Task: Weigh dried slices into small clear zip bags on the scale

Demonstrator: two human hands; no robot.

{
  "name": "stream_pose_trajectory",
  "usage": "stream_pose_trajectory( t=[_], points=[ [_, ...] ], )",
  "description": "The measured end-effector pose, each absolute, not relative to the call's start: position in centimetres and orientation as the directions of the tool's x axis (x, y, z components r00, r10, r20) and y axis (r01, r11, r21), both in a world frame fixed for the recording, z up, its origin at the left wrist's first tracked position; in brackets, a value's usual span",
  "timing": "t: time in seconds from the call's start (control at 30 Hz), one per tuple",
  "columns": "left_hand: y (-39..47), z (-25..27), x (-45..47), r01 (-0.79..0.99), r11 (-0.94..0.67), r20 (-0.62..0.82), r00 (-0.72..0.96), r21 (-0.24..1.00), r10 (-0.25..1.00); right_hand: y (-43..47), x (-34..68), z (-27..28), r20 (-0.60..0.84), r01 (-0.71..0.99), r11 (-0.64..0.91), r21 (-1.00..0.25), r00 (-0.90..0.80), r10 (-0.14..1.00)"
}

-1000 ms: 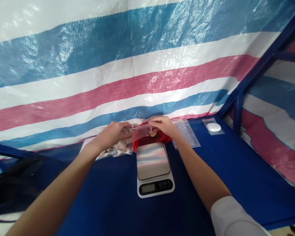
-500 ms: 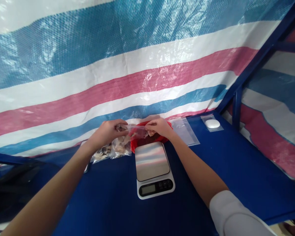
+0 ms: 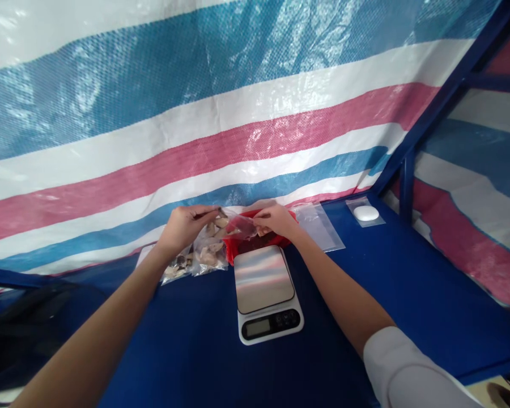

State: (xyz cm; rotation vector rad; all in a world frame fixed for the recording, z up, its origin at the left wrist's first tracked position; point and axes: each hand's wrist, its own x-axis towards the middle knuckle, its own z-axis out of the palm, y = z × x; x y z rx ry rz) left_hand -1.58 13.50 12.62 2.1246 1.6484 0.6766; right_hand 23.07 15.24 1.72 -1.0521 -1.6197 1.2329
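Both hands are raised above the far side of the blue worktop point(image 3: 187, 345), set apart from each other with a clear plastic bag point(image 3: 243, 225) stretched between them. The left hand point(image 3: 182, 228) has its thumb and fingers pinched nearly together on the bag's left end; a small dark bit shows at the tips, though whether it is inside the film cannot be told. The right hand point(image 3: 277, 220) is closed in a pinch on the opposite end, its other fingers curled, with a tan piece point(image 3: 262, 230) just below the fingertips. The bag hangs partly over a red container point(image 3: 232, 249), which sits right behind a kitchen scale point(image 3: 264, 283). Beneath and beside the left hand lie filled bags point(image 3: 210, 256) of pale pieces; flat clear bags point(image 3: 321, 228) lie beyond the right forearm.
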Motion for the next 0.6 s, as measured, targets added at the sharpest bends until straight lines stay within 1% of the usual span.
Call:
stream_pose_trajectory(
  t=[0.07,0.13,0.23,0.4,0.5,0.6],
  points=[
    [13.7,12.9,-1.2,0.81,-0.272,0.143,0.232,0.52,0.962,15.2,23.1,1.8,0.112,0.158,0.166,-0.973,-0.304,0.946],
    [13.8,13.1,-0.8,0.822,-0.282,0.136,0.248,0.495,0.959,15.2,23.2,1.8,0.102,0.144,0.152,-0.978,-0.303,0.947],
    [13.8,13.0,-0.2,0.819,-0.284,0.15,0.242,0.498,0.959,15.3,23.3,1.6,0.073,0.112,0.108,-0.988,-0.283,0.956],
    [14.0,12.1,0.1,0.814,-0.278,0.17,0.222,0.51,0.96,15.4,23.4,1.3,0.065,0.214,0.126,-0.969,-0.271,0.96],
    [13.9,11.6,-0.4,0.819,-0.282,0.179,0.221,0.5,0.959,15.4,23.5,1.4,0.043,0.231,0.113,-0.966,-0.286,0.957],
    [13.3,11.4,-1.0,0.833,-0.271,0.185,0.206,0.482,0.961,15.4,23.5,1.5,0.063,0.267,0.145,-0.953,-0.294,0.954]
  ],
)
